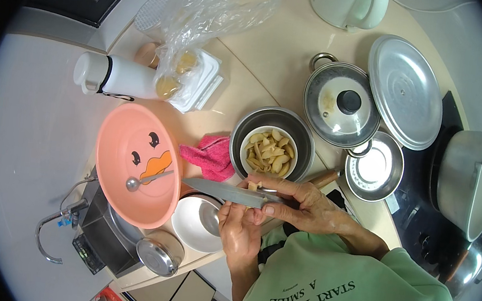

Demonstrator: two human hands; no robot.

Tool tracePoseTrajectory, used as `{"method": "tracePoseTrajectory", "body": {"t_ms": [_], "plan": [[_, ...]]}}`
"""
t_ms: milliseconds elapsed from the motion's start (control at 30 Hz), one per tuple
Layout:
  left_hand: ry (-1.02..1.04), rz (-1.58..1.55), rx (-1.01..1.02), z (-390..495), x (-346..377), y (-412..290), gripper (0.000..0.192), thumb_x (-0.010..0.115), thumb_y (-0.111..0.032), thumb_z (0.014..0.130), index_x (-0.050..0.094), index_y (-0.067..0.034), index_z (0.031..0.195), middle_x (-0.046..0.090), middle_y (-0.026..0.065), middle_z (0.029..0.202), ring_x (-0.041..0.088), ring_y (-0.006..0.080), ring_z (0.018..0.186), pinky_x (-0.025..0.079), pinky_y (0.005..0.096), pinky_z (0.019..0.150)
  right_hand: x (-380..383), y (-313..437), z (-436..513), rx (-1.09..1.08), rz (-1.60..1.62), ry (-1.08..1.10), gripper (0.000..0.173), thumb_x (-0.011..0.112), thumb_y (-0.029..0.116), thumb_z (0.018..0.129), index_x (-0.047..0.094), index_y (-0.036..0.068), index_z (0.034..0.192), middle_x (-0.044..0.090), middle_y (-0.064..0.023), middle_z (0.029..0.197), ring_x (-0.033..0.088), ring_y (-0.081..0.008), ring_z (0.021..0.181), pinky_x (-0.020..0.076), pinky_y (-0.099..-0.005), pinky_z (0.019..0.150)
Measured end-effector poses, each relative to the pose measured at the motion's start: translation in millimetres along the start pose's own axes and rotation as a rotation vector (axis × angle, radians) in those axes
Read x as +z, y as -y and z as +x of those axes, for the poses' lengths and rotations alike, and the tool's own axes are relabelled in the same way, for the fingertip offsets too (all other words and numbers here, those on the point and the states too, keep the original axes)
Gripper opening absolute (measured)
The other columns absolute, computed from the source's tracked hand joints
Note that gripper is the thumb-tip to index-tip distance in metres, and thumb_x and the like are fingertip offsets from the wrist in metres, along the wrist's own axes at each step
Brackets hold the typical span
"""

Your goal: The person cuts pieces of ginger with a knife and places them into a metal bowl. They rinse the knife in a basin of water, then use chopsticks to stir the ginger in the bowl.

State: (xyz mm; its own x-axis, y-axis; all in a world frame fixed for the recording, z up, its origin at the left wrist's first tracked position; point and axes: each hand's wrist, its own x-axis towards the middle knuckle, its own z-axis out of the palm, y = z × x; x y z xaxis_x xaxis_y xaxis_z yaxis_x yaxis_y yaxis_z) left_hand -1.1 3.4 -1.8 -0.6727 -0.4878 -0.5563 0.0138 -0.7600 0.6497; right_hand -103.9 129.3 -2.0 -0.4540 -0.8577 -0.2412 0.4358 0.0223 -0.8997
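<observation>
My right hand (306, 204) grips a kitchen knife (223, 190), its blade pointing left and its handle mostly covered by my fingers. Palm up below the blade, my left hand (238, 232) curls its fingers around a pale yellow piece of food, mostly hidden by the knife. Another small pale piece (254, 186) shows at the blade's far edge, by my right fingertips. Just beyond my hands, a white bowl (245, 144) of pale yellow slices (271, 151) sits inside a steel pot (240, 128).
A pink basin (115, 154) holding a ladle (133, 183) and a white bowl (191, 234) stand left, near the sink (103, 224). A magenta cloth (209, 158) touches the steel pot. To the right are a lidded pot (329, 116), a steel bowl (373, 165) and a hob (417, 206).
</observation>
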Motion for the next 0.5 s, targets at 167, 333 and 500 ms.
{"method": "tracePoseTrajectory", "body": {"t_ms": [167, 333, 500], "plan": [[-0.013, 0.136, 0.051, -4.8, 0.6, -4.8, 0.029, 0.054, -0.013, 0.099, 0.064, 0.004, 0.119, 0.058, -0.0007, 0.079, 0.045, 0.0067, 0.067, 0.034, 0.0212, 0.06, 0.3, -10.5, 1.9, -0.023, 0.353, 0.066, 0.047, 0.06, 0.005, 0.097, 0.047, 0.0, 0.142, 0.065, -0.0104, 0.12, 0.063, -0.0119, 0.103, 0.0483, -0.0285, 0.094], [0.02, 0.274, 0.106, -8.8, 9.1, -1.0, 0.026, 0.054, -0.015, 0.1, 0.066, 0.003, 0.114, 0.052, -0.0029, 0.073, 0.04, 0.0051, 0.066, 0.029, 0.0209, 0.058, -1.4, -15.8, 2.1, -0.089, 0.343, 0.001, 0.043, 0.062, 0.002, 0.095, 0.053, 0.0, 0.136, 0.07, -0.0111, 0.103, 0.066, -0.0132, 0.091, 0.0509, -0.029, 0.089], [0.002, 0.327, 0.087, -8.6, 11.6, 0.8, 0.027, 0.054, -0.02, 0.101, 0.067, 0.002, 0.11, 0.051, -0.0038, 0.072, 0.039, 0.0045, 0.064, 0.027, 0.0201, 0.056, -3.7, -21.9, 1.4, -0.116, 0.241, -0.062, 0.04, 0.064, 0.001, 0.093, 0.057, -0.001, 0.132, 0.071, -0.0098, 0.102, 0.065, -0.012, 0.091, 0.0508, -0.0288, 0.09]]}}
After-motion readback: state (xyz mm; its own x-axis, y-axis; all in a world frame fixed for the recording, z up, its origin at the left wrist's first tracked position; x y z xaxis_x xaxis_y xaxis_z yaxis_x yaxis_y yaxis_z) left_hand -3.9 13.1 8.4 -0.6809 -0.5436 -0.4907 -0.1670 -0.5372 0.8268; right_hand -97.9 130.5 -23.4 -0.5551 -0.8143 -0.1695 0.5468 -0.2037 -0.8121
